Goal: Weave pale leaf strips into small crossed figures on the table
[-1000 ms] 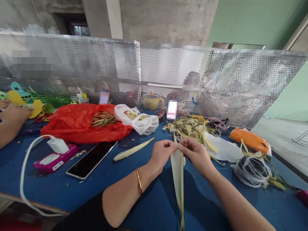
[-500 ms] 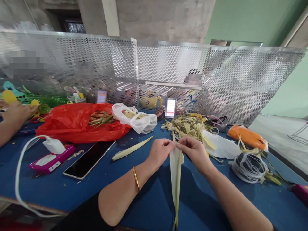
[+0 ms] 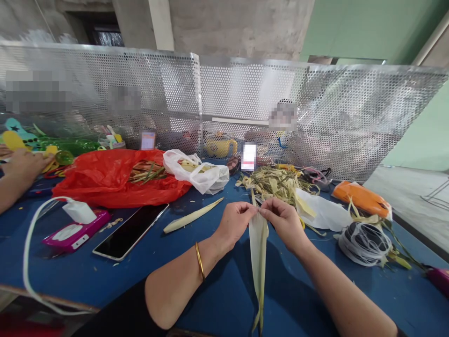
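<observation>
A long pale corn husk (image 3: 258, 262) hangs from both hands toward the table's near edge, its narrow tail twisted at the bottom. My left hand (image 3: 235, 223) pinches its upper end between thumb and forefinger. Right beside it, my right hand (image 3: 280, 220) is closed in a pinch on the same end, the fingertips almost touching. Just beyond the hands lies a heap of dried husk pieces (image 3: 277, 185). Another husk strip (image 3: 192, 216) rests on the blue table to the left. What lies exactly between the fingertips is hidden.
Left are a phone (image 3: 129, 234), a purple power strip (image 3: 75, 234) with a white charger, a red plastic bag (image 3: 98, 180) and a white bag (image 3: 199, 173). A string roll (image 3: 365, 245) and orange packet (image 3: 361, 199) lie right. A perforated metal screen (image 3: 245, 93) stands behind. A co-worker's hand (image 3: 23, 166) is far left.
Both hands keep their pinch on the husk with hardly any movement. The husk's lower part has shifted slightly to the right.
</observation>
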The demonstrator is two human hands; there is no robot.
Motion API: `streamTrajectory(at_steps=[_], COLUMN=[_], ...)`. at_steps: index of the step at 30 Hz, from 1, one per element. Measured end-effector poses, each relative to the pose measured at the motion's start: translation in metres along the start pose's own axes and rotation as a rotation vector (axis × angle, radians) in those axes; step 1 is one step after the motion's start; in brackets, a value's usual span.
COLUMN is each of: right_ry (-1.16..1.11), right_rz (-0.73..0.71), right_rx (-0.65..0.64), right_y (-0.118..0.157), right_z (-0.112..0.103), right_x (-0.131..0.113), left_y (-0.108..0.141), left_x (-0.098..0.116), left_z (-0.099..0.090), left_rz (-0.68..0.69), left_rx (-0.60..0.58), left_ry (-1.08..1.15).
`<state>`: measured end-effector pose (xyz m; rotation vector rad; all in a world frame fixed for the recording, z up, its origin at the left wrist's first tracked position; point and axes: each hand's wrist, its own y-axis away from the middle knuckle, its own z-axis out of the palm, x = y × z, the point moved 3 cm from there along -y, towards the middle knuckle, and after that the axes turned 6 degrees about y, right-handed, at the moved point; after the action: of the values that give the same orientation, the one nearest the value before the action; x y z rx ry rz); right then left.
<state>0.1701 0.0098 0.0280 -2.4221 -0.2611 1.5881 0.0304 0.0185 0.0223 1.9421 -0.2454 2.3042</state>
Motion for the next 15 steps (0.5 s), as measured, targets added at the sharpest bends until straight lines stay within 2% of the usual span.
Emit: streamTrajectory(at_steps=[6, 9, 11, 15], right_ry=[0.154, 0.212, 0.162, -0.112], right_rz=[-0.145, -0.172, -0.119, 0.091], right_rx=[0.004, 0.019, 0.042, 0.019], right_y=[0.0034, 0.0045, 0.0042, 0.0035], right_z=[0.0026, 0.0034, 0.0036, 0.0073], right_x=[-0.0064, -0.0084, -0.0073, -0.0018], left_y=[-0.0010, -0.0019, -0.0022, -0.0022], left_x=[-0.0021, -0.0043, -0.0037, -0.0002], left_z=[-0.0018, -0.0020, -0.0024, -0.0048], left_rz=[-0.003, -0.021, 0.000, 0.036], left_rx=[0.019, 0.025, 0.036, 0.089], left_ry=[-0.008, -0.003, -0.009, -0.020])
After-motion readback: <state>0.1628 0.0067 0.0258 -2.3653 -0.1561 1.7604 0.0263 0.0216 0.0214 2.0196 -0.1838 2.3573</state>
